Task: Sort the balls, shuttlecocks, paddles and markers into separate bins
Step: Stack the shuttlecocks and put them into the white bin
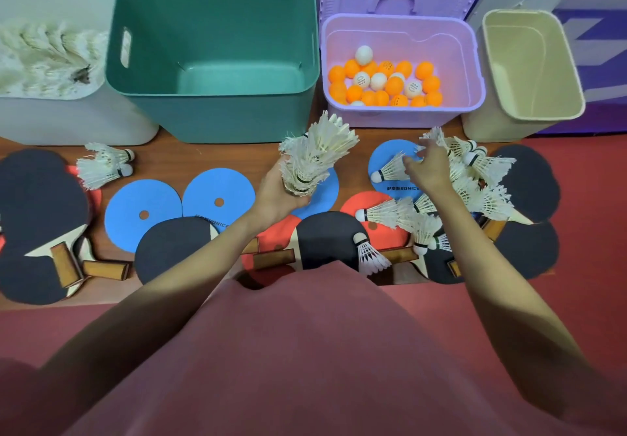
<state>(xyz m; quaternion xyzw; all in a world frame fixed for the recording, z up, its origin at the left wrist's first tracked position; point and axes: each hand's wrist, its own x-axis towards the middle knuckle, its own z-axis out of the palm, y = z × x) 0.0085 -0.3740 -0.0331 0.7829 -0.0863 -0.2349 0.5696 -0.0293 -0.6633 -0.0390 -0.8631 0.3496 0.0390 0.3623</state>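
Brown wood shows on the counter, mostly in a thin strip along the back edge in front of four bins; nearly all the rest is covered. At the back left a white bin is full of feathery shuttlecocks. Next to it stands a big green bin with smooth walls and nothing inside. Then comes a purple bin holding round orange and white balls, with its lid standing up behind it. At the back right corner sits a cream bin. Flat blue discs and black and red paddles with wooden handles lie along the front edge, many overlapping. Two loose shuttlecocks lie near the back left, with a little bare wood around them. The left hand is curled tight around a stack of shuttlecocks pushed one inside another, held up over the middle of the counter. The right hand reaches into a pile of shuttlecocks on the right side, its fingers bent and touching the feathers; I cannot tell if it has hold of one.
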